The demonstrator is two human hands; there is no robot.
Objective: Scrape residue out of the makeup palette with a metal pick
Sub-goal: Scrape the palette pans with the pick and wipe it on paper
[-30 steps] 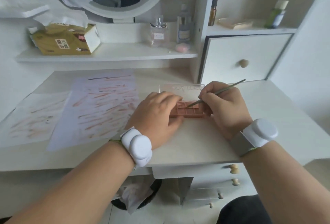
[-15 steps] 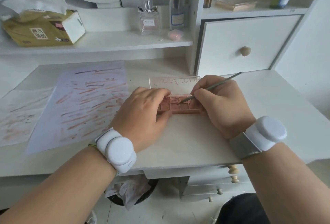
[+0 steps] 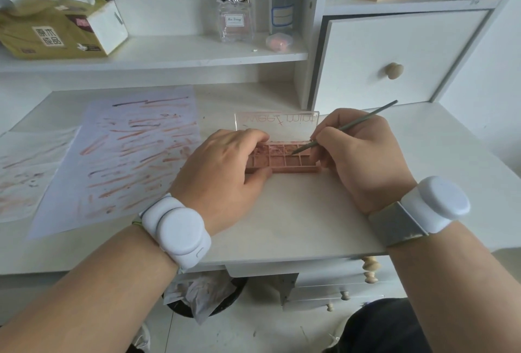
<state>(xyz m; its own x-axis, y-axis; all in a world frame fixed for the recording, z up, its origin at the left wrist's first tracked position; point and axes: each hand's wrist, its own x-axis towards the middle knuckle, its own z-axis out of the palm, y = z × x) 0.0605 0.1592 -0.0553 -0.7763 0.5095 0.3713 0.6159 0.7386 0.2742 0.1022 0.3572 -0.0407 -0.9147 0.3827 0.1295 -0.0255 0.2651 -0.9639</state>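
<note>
A pink makeup palette (image 3: 284, 161) lies on the white desk (image 3: 296, 220), its clear lid (image 3: 277, 126) flipped open toward the back. Its small pans hold crumbled pinkish residue. My left hand (image 3: 222, 172) grips the palette's left end, thumb on the near edge and fingers over the far edge. My right hand (image 3: 358, 155) pinches a thin metal pick (image 3: 355, 124) like a pen. The pick's tip rests in a back-row pan right of the palette's middle.
Two paper sheets (image 3: 132, 152) smeared with makeup streaks lie at the left. On the shelf behind stand a tissue box (image 3: 62, 31), a perfume bottle (image 3: 235, 13) and another bottle. A drawer with a knob (image 3: 394, 70) is at the back right. A bin (image 3: 203, 296) sits under the desk.
The camera has tilted down and closer, so the scene sits higher and larger. The pick's tip shifted slightly within the back-row pans. My left hand keeps its hold on the palette.
</note>
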